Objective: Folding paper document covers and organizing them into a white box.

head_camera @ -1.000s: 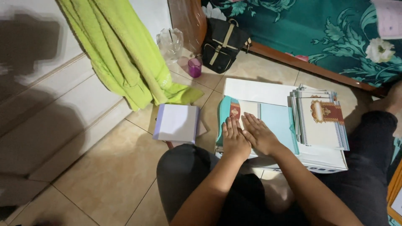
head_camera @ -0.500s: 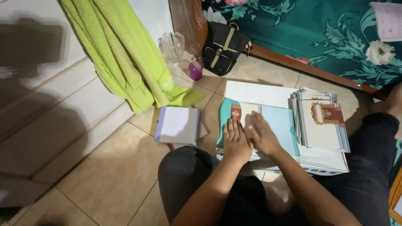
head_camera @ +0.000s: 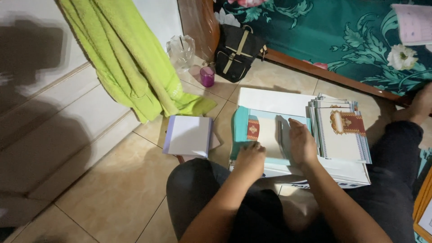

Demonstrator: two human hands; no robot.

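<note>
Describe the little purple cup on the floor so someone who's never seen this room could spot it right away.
Start at the lime-green towel hanging down the white wall, then look right along the tiled floor toward the black bag. The purple cup stands between them, just below a crumpled clear plastic bag; it is the only small purple thing there.

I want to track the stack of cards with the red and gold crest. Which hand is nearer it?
Right. The right hand lies just beside the card stack; the left hand sits farther left.
</note>
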